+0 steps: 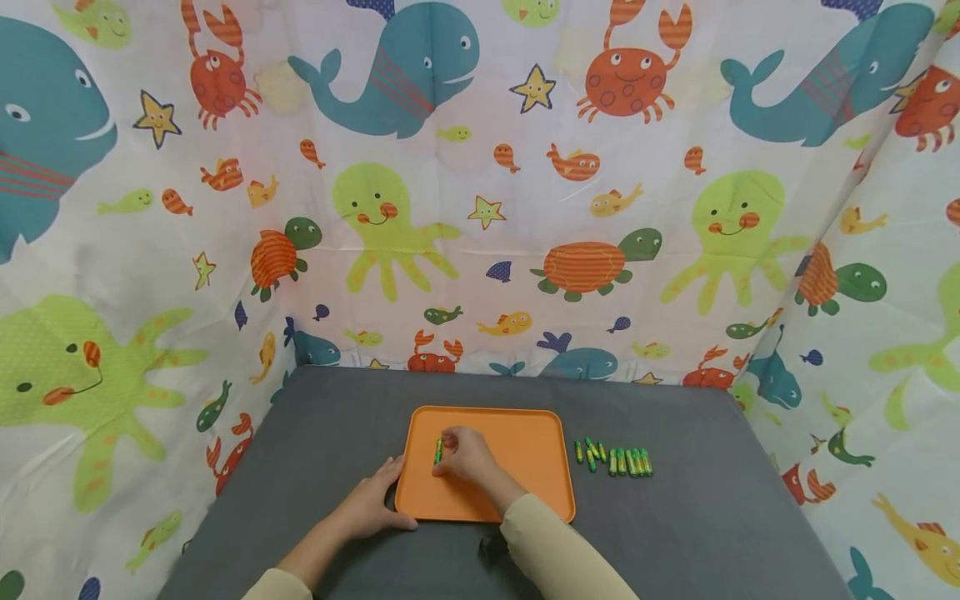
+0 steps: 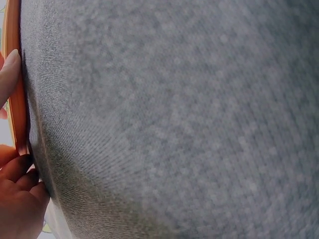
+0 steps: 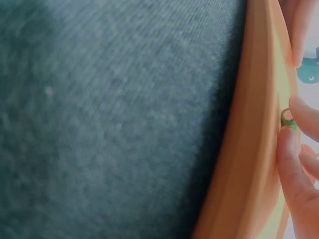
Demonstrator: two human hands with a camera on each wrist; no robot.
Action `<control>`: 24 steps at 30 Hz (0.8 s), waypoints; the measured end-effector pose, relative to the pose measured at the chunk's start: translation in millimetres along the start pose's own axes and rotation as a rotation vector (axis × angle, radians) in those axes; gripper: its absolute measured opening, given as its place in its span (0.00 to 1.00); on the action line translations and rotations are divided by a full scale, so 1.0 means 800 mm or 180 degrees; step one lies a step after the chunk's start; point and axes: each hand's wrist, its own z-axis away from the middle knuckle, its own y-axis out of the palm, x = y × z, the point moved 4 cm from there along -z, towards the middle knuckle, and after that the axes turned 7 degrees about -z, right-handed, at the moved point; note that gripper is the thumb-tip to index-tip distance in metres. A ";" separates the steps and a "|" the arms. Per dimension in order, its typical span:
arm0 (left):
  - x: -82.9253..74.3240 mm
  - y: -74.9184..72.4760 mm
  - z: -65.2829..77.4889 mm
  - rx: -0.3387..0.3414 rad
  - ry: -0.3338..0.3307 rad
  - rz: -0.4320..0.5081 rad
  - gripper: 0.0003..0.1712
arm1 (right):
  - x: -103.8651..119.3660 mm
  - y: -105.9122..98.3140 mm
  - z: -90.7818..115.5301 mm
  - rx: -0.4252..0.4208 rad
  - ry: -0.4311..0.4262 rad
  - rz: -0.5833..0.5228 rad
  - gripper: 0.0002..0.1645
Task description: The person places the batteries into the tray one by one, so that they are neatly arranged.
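Observation:
An orange tray [image 1: 517,487] lies on the grey table. My left hand [image 1: 372,502] holds its near left corner, the thumb at the near edge and the fingers along the left side. In the left wrist view, the thumb [image 2: 9,77] lies against the tray's rim [image 2: 17,114]. Over the tray's left half, my right hand [image 1: 468,457] pinches a small green-and-yellow battery [image 1: 438,451] between thumb and finger. The right wrist view shows the battery's round end [image 3: 287,118] between the fingertips; the rest of it is hidden.
Right of the tray lie several more batteries; some form a row [image 1: 630,462], others are scattered smaller ones [image 1: 592,460]. A dark object [image 1: 492,548] is partly hidden by the right sleeve. A curtain [image 1: 450,250] printed with sea animals stands behind the table and at both sides.

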 end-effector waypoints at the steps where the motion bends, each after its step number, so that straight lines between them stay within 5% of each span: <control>1: 0.000 0.000 0.000 0.0000 -0.0006 0.0000 0.71 | 0.000 -0.001 0.001 0.0004 0.0017 -0.0030 0.41; 24: -0.001 -0.001 0.001 -0.0020 -0.0022 -0.0015 0.71 | 0.004 -0.044 0.028 0.0002 -0.0323 -0.0316 0.36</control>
